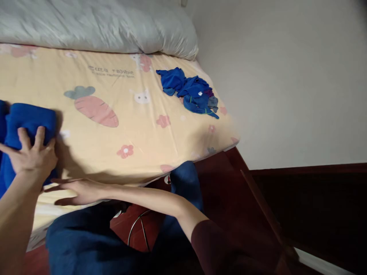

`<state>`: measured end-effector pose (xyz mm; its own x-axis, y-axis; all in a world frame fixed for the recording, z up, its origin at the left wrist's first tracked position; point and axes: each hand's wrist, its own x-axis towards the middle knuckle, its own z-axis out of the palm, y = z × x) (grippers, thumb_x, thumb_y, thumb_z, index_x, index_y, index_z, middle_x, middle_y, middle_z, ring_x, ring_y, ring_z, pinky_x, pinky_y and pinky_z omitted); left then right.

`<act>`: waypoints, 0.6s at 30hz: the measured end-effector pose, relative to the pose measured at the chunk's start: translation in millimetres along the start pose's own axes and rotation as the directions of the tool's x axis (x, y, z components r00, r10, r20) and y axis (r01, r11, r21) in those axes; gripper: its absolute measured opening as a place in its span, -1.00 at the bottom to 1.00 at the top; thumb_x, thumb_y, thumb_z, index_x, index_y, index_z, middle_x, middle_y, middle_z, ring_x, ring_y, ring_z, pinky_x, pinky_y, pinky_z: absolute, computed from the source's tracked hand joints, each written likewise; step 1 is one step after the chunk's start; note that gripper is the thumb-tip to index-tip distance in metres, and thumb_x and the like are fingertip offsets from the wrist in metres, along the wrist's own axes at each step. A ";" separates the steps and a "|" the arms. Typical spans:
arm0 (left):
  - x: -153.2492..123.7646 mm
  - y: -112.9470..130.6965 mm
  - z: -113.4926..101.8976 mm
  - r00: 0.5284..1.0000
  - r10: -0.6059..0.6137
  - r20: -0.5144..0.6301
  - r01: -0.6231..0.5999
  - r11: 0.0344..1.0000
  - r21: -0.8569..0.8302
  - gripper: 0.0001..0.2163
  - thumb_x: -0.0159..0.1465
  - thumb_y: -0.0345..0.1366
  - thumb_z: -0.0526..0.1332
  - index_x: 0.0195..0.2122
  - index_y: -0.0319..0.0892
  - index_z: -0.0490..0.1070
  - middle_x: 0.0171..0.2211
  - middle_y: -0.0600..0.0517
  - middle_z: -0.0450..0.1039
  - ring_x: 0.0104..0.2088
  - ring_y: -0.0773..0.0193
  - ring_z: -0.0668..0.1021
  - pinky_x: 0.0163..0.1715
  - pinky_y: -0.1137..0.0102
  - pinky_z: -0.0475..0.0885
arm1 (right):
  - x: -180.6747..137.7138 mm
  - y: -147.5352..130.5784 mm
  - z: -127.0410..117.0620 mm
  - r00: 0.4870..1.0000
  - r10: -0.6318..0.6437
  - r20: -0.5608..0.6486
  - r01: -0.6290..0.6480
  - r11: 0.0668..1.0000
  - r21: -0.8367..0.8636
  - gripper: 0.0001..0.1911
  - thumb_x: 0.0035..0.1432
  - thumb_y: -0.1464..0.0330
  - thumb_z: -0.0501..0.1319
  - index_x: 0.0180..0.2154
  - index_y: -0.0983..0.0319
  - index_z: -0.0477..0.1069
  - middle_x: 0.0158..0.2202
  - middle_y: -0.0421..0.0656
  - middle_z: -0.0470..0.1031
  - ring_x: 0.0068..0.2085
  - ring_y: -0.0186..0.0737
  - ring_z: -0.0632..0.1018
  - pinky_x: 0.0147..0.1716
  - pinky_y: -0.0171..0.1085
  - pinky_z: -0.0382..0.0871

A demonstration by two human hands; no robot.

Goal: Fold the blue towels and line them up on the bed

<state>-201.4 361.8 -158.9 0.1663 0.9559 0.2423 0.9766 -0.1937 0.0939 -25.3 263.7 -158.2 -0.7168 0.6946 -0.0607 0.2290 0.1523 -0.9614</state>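
A folded blue garment [32, 114] lies on the bed at the left, its left part cut off by the edge of the view. My left hand [34, 154] rests on it with the fingers spread, pressing flat on the cloth. Just to the right and nearer to me, my right hand [82, 191] is stretched out over the bed's front edge, fingers apart, beside the garment's lower corner. Whether its fingertips touch the cloth I cannot tell. Nothing is held in it.
A crumpled pile of blue clothes [197, 91] lies toward the right end of the bed [143, 141], on a yellow sheet with carrot and flower prints. A grey quilt [100, 26] runs along the back. A white wall [281, 84] stands right. Below are my knees and a metal-framed object [139, 225].
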 end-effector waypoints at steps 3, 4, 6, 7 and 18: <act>-4.4 25.4 -5.8 0.995 0.029 -0.092 -0.037 0.996 -0.078 -0.10 0.00 -0.08 0.08 0.45 0.20 -0.08 0.47 0.18 -0.11 0.44 -0.40 -0.13 0.24 -0.44 -0.41 | -57.2 16.1 -63.0 1.000 0.031 -0.003 -0.029 0.972 0.234 -0.74 0.12 0.43 0.38 -0.17 -0.01 0.55 0.13 -0.52 0.53 0.23 -0.26 0.49 0.19 -0.37 0.38; -4.4 41.1 -4.8 0.995 0.038 -0.089 -0.048 0.992 -0.114 -0.08 0.00 -0.08 0.10 0.46 0.23 -0.14 0.47 0.19 -0.12 0.43 -0.41 -0.13 0.25 -0.43 -0.43 | -78.9 22.9 -89.8 0.996 0.075 -0.044 -0.060 0.958 0.279 -0.75 0.14 0.44 0.35 -0.14 0.05 0.55 0.08 -0.38 0.58 0.16 -0.24 0.54 0.12 -0.35 0.46; -5.7 88.1 1.1 0.995 0.086 -0.043 -0.093 0.976 -0.198 -0.09 0.07 -0.11 0.09 0.46 0.28 -0.27 0.49 0.21 -0.24 0.44 -0.35 -0.14 0.28 -0.41 -0.36 | -121.6 37.8 -149.8 0.956 0.203 -0.213 -0.134 0.945 0.297 -0.72 0.15 0.47 0.32 -0.08 0.15 0.54 0.04 -0.19 0.60 0.02 -0.24 0.63 0.03 -0.28 0.51; -8.1 119.3 6.0 0.993 0.120 -0.014 -0.120 0.963 -0.241 -0.17 0.16 -0.15 0.03 0.45 0.32 -0.31 0.49 0.25 -0.31 0.45 -0.23 -0.12 0.33 -0.35 -0.26 | -141.5 45.5 -182.3 0.898 0.229 -0.376 -0.119 0.949 0.293 -0.73 0.16 0.46 0.30 -0.07 0.17 0.53 0.05 -0.14 0.60 -0.02 -0.25 0.63 0.03 -0.26 0.51; -64.2 360.3 75.6 0.910 0.400 -0.106 -0.405 0.809 -0.425 -0.52 0.29 -0.34 0.12 0.25 -0.18 0.38 0.32 -0.23 0.27 0.35 -0.12 0.29 0.35 -0.09 0.15 | -243.8 75.2 -449.2 0.348 0.145 -0.926 -0.137 0.985 0.103 -0.40 0.21 0.24 0.11 0.26 0.23 0.23 0.25 0.08 0.36 0.06 -0.24 0.56 0.05 -0.12 0.46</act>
<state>150.1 247.3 -213.6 0.5279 0.7692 0.3602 0.6650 -0.6381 0.3881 462.5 421.5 -95.2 0.3935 0.9151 0.0877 0.2565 -0.0176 -0.9664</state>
